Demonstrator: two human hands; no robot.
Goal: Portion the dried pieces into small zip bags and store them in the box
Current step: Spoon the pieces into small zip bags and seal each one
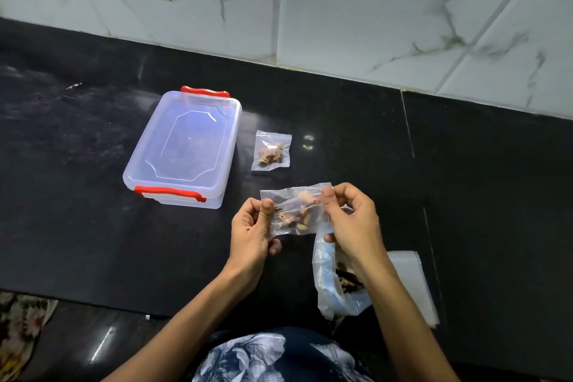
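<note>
**Small bag held between both hands above the tabletop**

Fingers (267,206) of the left hand (252,234) are clamped on the left edge of a small zip bag (294,211), the thumb pressed on its front. The right edge of the same bag is pinched by the right hand (348,220), thumb and forefinger closed at the upper corner. The bag is held stretched between both hands, just above the black tabletop (93,226), and a few brown and pale dried pieces (296,215) are seen inside it.

A second small bag (272,150), already filled with pieces, is laid flat on the tabletop beyond the hands, just beside the box (183,146). The box is clear plastic with red clips, and its lid is seen on. A larger plastic bag (333,279) with dark pieces inside is placed under the right forearm, near the tabletop's front edge. A stack of empty bags (414,282) is partly covered by it on the right.
</note>
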